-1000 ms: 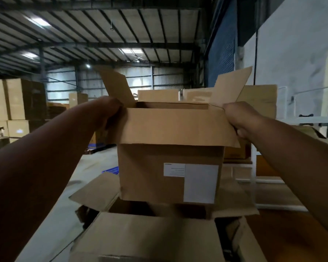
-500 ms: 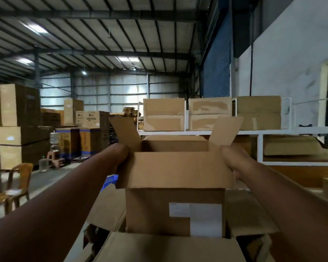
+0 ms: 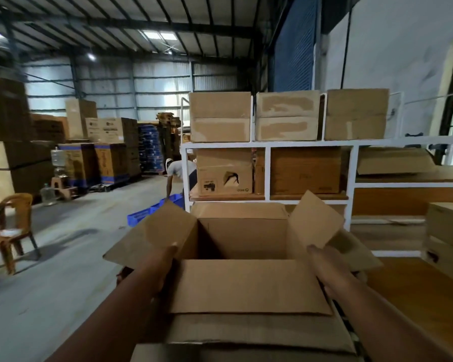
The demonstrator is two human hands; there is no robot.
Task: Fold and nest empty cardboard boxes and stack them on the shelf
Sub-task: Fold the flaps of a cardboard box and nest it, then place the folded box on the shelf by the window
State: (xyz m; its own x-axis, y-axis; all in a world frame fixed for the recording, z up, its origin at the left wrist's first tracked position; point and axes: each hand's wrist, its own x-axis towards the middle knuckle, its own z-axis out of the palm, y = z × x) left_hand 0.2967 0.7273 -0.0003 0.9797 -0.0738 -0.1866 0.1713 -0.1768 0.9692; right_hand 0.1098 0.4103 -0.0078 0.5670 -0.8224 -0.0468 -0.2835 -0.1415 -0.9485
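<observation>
An open brown cardboard box [image 3: 246, 283] with all its flaps up sits low in front of me, its empty inside showing. My left hand [image 3: 158, 265] grips its left side at the base of the left flap. My right hand [image 3: 324, 267] grips the right side under the right flap. The box stands inside a larger open cardboard box [image 3: 259, 335] whose near flap lies below it. Behind stands the white metal shelf [image 3: 267, 144], with closed boxes [image 3: 288, 114] on its top level and more on the level below.
A person [image 3: 177, 169] bends down left of the shelf beside a blue crate [image 3: 152, 212]. A brown plastic chair [image 3: 16, 223] stands far left by tall stacks of cartons [image 3: 107, 150]. Another carton [image 3: 447, 236] rests on a wooden surface [image 3: 416, 296] at the right.
Both hands have lowered the box from chest height down into the larger box, and my view has tipped downward so its inside now shows.
</observation>
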